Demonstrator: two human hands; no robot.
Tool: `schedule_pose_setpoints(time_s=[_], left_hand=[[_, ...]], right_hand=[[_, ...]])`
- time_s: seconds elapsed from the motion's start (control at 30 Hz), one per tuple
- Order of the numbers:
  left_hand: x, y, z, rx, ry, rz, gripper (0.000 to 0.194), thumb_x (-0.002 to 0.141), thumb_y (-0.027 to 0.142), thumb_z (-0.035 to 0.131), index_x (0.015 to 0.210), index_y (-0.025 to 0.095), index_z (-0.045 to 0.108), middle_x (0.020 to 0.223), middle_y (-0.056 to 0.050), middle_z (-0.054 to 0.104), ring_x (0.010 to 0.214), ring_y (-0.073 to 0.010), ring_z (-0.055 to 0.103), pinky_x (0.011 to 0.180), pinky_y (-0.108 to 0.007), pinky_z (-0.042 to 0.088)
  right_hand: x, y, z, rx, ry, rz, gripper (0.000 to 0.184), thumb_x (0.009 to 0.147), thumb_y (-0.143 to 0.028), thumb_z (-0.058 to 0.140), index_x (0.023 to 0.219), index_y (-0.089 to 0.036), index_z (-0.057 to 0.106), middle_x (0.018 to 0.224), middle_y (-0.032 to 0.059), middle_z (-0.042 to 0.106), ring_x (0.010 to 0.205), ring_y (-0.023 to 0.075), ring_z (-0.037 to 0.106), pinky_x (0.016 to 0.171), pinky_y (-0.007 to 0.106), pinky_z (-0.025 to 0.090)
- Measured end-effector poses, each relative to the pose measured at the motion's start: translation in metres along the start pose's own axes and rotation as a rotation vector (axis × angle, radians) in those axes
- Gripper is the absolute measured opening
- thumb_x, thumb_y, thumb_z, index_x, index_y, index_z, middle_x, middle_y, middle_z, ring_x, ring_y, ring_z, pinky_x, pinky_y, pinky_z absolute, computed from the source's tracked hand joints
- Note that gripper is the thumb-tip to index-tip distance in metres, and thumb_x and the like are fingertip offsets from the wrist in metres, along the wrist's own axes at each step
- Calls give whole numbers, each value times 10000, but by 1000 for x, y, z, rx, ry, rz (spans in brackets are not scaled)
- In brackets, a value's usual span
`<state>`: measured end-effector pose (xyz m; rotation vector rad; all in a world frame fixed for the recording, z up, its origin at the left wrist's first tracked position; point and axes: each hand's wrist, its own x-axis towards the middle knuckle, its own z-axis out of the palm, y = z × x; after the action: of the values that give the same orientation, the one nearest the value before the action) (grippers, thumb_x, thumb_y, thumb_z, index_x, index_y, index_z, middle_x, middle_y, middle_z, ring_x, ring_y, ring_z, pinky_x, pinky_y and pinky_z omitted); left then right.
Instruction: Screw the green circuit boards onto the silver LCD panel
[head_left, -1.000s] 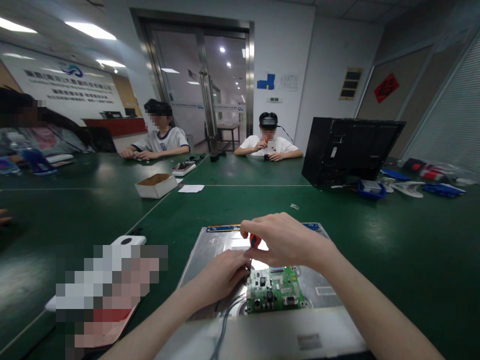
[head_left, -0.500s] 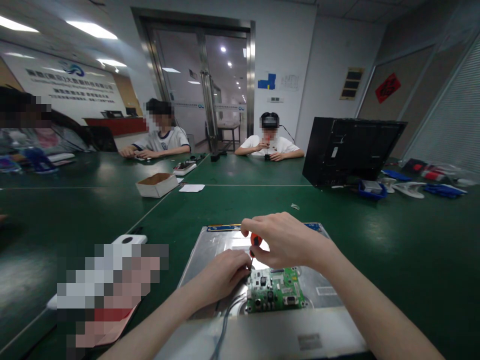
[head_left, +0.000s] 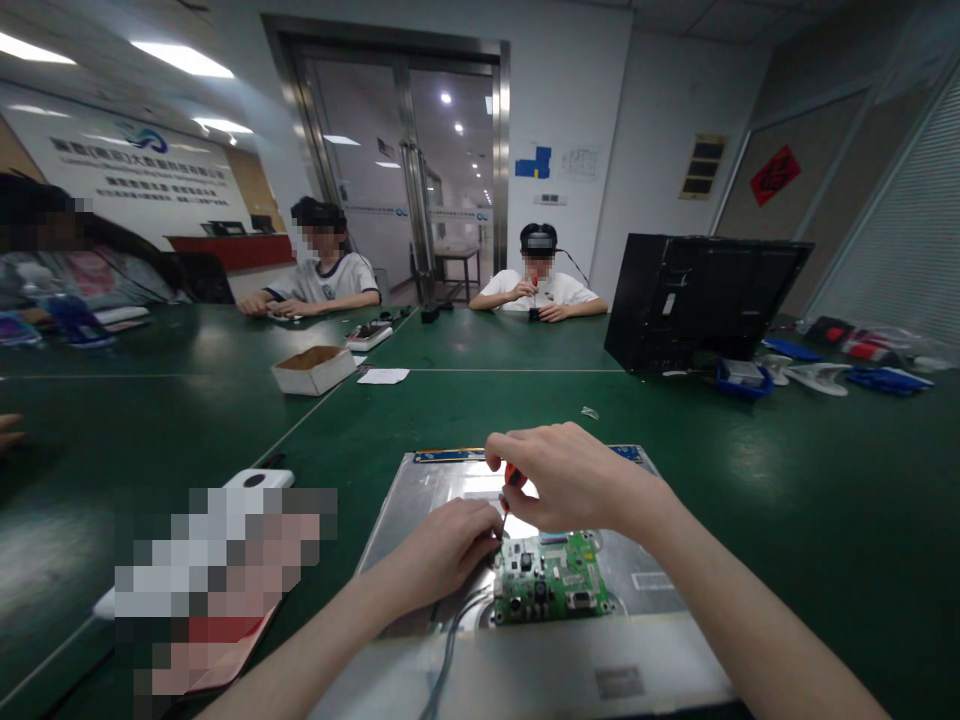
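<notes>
My right hand [head_left: 559, 475] is closed round the red-and-black handle of a screwdriver [head_left: 514, 477]. The thin shaft points down at the upper left corner of a green circuit board [head_left: 553, 577]. Beside that corner, my left hand [head_left: 454, 540] rests with its fingers curled in near the shaft's tip; whatever they pinch is hidden. Under the board lies a silvery metal display panel [head_left: 396, 510], with a narrow blue board strip [head_left: 442, 456] along its far edge. Grey cables [head_left: 448, 655] run from beneath my left wrist toward the near edge.
A white device [head_left: 259, 482] and a blurred-out pinkish item [head_left: 232, 660] lie left of the panel. Farther off are an open box [head_left: 313, 372], a white paper [head_left: 383, 376] and a black monitor [head_left: 705, 300]. Several people sit round the green table [head_left: 787, 480].
The screwdriver handle has turned in my right hand, showing a different mix of red and black. My right fingers have shifted very slightly; my left hand keeps its place.
</notes>
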<state>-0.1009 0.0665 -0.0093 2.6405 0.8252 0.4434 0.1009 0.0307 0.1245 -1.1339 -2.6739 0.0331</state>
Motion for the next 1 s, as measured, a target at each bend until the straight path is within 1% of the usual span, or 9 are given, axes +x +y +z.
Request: schedule_pose_setpoints(time_s=[0.1,0.2,0.3,0.43,0.53,0.67,0.83,0.9,1.0], left_hand=[[0,-1,1,1,9,2,152,902,120,488,934,184,622,927,-61,683,861,-228,617,765,-336,467],[0,3,-1,13,19,-13,137,893,114,497,903,185,613,920,-59,672,844,-225,608,730,-320,453],[0,7,-4,24,17,-35,145,881,93,488,845,185,593,865,-43,653,795,-212,595,715,-306,441],[-1,7,-5,18,12,-23,158,876,95,477,872,189,604,865,-41,661,798,-213,599,737,-311,446],[-1,4,-5,-1,-15,2,186,893,113,456,935,185,622,915,-59,676,845,-227,614,758,-320,459],[-1,2,-4,-9,-6,8,196,882,105,452,941,181,623,929,-67,676,862,-234,616,760,-325,463],[-2,6,-5,30,7,-10,161,874,99,456,852,186,590,854,-52,654,776,-212,590,677,-298,430],[-2,6,-5,32,17,-5,161,873,96,452,838,187,580,833,-45,645,745,-201,579,669,-294,424],[-2,4,-4,16,16,-1,173,882,101,447,885,186,597,867,-50,657,776,-205,590,691,-296,435]], right_hand=[[-1,0,0,5,-12,-20,237,840,-212,586,1077,-194,575,938,36,706,682,142,577,537,272,262],[1,2,2,-28,-18,15,195,917,-350,589,1052,-209,598,860,33,719,678,156,598,534,279,242],[3,4,5,-75,-4,66,241,953,-442,551,983,-212,617,792,31,717,666,165,609,527,287,208],[3,2,6,-71,16,67,128,919,-265,549,1022,-196,583,841,32,718,671,155,598,528,280,217],[1,-1,3,-9,3,33,231,842,-182,558,1073,-174,539,904,35,709,648,139,571,522,269,246],[1,-1,1,12,-11,3,247,855,-243,592,1091,-188,542,950,38,700,672,143,579,528,267,267],[4,3,6,-50,15,40,238,923,-429,598,1013,-208,590,843,26,722,685,171,622,524,276,240],[5,3,7,-74,19,53,208,930,-401,594,1003,-207,592,818,28,723,674,171,624,522,279,229],[5,1,7,-77,18,58,135,916,-268,570,1029,-195,572,820,30,719,669,165,615,524,281,229]])
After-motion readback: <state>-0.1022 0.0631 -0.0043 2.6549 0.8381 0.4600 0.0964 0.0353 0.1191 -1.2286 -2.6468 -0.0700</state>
